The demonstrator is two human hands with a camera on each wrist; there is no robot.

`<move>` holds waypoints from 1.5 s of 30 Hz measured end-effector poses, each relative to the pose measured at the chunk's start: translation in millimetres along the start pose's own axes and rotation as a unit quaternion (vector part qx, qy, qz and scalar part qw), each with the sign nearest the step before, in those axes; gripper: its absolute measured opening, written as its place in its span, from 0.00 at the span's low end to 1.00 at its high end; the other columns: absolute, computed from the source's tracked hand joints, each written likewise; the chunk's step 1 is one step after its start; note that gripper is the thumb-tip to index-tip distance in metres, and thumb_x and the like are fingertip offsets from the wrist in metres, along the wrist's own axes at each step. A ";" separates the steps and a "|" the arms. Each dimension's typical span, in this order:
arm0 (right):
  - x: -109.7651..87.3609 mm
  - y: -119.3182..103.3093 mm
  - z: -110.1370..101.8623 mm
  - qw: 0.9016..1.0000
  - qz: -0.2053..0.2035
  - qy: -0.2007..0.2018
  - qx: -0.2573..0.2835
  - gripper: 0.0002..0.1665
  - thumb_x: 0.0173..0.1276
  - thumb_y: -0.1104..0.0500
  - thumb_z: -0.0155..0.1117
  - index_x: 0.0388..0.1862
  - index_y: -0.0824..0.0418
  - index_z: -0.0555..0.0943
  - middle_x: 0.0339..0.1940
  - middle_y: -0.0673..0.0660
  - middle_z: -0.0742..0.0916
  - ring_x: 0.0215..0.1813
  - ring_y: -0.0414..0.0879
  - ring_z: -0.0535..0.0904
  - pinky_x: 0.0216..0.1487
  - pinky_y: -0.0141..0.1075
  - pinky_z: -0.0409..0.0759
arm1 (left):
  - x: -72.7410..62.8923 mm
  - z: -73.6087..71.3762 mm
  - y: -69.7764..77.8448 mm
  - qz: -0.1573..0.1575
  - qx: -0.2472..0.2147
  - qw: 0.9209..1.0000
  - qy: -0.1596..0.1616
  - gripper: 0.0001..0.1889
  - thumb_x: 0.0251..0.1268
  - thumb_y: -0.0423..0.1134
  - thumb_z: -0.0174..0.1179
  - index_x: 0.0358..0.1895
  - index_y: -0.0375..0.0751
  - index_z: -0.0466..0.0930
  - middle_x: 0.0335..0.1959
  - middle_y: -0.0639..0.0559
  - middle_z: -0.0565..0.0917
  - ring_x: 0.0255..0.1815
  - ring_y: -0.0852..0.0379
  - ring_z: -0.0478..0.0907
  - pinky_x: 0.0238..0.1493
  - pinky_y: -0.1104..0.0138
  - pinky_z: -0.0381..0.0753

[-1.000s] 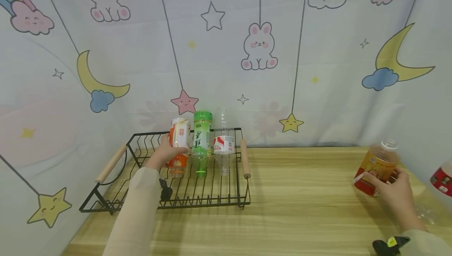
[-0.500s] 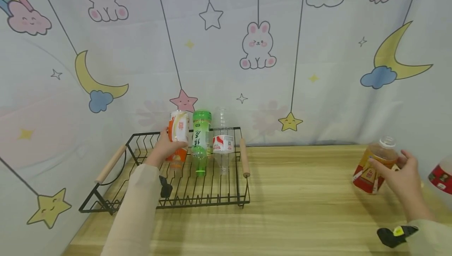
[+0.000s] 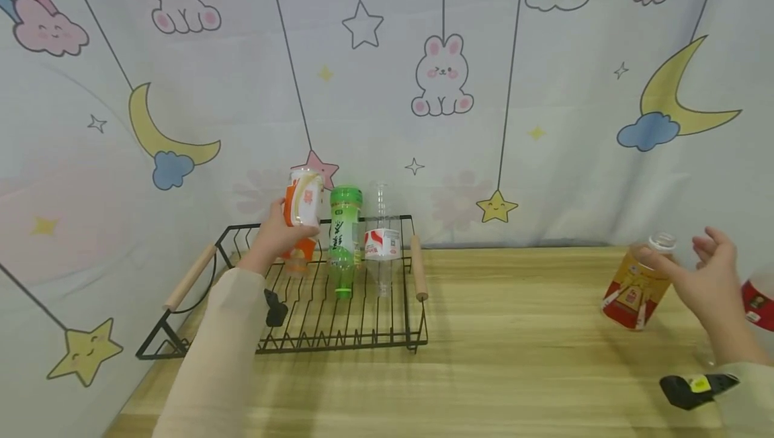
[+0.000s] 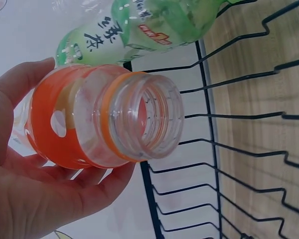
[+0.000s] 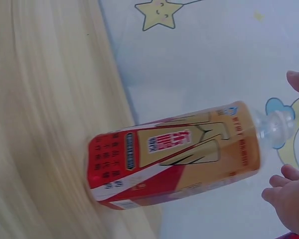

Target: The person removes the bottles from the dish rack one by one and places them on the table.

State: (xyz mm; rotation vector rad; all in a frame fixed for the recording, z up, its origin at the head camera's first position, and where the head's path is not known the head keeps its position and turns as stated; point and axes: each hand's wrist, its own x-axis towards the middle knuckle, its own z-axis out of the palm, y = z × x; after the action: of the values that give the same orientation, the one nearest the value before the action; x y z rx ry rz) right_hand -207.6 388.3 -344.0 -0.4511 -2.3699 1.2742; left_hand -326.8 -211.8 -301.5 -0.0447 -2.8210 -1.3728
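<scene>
My left hand (image 3: 273,236) grips an orange and white plastic bottle (image 3: 304,204), neck down, above the left part of a black wire dish rack (image 3: 338,345). In the left wrist view the bottle's uncapped mouth (image 4: 159,117) and orange neck ring show, with fingers wrapped around the body. Beside it, a green tea bottle (image 3: 345,236) and a clear bottle with a red and white label (image 3: 382,244) stand upside down in the rack. My right hand (image 3: 707,283), fingers spread, is beside the top of an upright, uncapped red and yellow bottle (image 3: 636,288), holding nothing.
A clear bottle with a red label (image 3: 757,303) is partly cut off at the right edge, behind the right forearm. Wooden handles (image 3: 418,269) rise at the rack's sides. A cartoon-printed curtain (image 3: 562,189) hangs behind the wooden table (image 3: 514,330).
My left hand has lifted the orange and white bottle upward off its place in the rack. The right hand has let go of the red and yellow bottle and drawn up and right.
</scene>
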 end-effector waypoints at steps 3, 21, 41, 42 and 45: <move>-0.7 -6.9 -4.7 1.000 -0.022 0.002 -0.001 0.61 0.67 0.45 0.60 0.77 0.61 0.28 0.76 0.73 0.43 0.75 0.73 0.38 0.70 0.65 0.44 | -3.4 -4.8 6.6 0.003 0.009 1.000 -0.004 0.54 0.61 0.47 0.63 0.76 0.41 0.29 0.64 0.33 0.65 0.57 0.40 0.71 0.59 0.48 0.72; -10.8 -53.9 -6.8 0.991 -0.123 -0.042 -0.041 0.60 0.65 0.47 0.65 0.78 0.61 0.34 0.78 0.70 0.46 0.75 0.71 0.35 0.67 0.69 0.43 | -30.8 -7.8 59.2 0.046 0.063 0.996 -0.034 0.54 0.59 0.46 0.65 0.77 0.46 0.31 0.57 0.37 0.73 0.48 0.44 0.78 0.45 0.58 0.81; -46.7 -112.3 12.1 0.955 -0.254 -0.130 -0.080 0.61 0.54 0.52 0.76 0.78 0.62 0.48 0.75 0.69 0.59 0.74 0.70 0.50 0.63 0.71 0.52 | -59.1 23.7 100.0 0.078 0.084 0.986 -0.122 0.52 0.55 0.46 0.69 0.77 0.53 0.40 0.55 0.43 0.75 0.43 0.48 0.79 0.36 0.63 0.83; -48.8 -114.7 13.3 0.953 -0.259 -0.133 -0.082 0.61 0.54 0.53 0.77 0.77 0.62 0.49 0.75 0.68 0.60 0.73 0.70 0.51 0.63 0.71 0.53 | -61.1 25.7 101.7 0.080 0.085 0.985 -0.128 0.52 0.55 0.46 0.69 0.77 0.53 0.41 0.55 0.43 0.75 0.43 0.48 0.79 0.36 0.63 0.83; -54.8 -121.0 17.0 0.946 -0.279 -0.141 -0.082 0.60 0.53 0.53 0.77 0.77 0.61 0.51 0.74 0.68 0.61 0.73 0.70 0.52 0.62 0.71 0.54 | -67.0 32.4 106.1 0.090 0.083 0.982 -0.147 0.52 0.55 0.46 0.69 0.77 0.52 0.41 0.55 0.44 0.75 0.43 0.49 0.79 0.36 0.63 0.83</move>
State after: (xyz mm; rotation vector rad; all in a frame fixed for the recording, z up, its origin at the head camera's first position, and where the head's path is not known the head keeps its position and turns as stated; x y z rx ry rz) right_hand -179.3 286.8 -261.4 0.3695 -2.5778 0.9234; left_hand -256.7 -122.5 -239.1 -0.5307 -3.0606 -1.1746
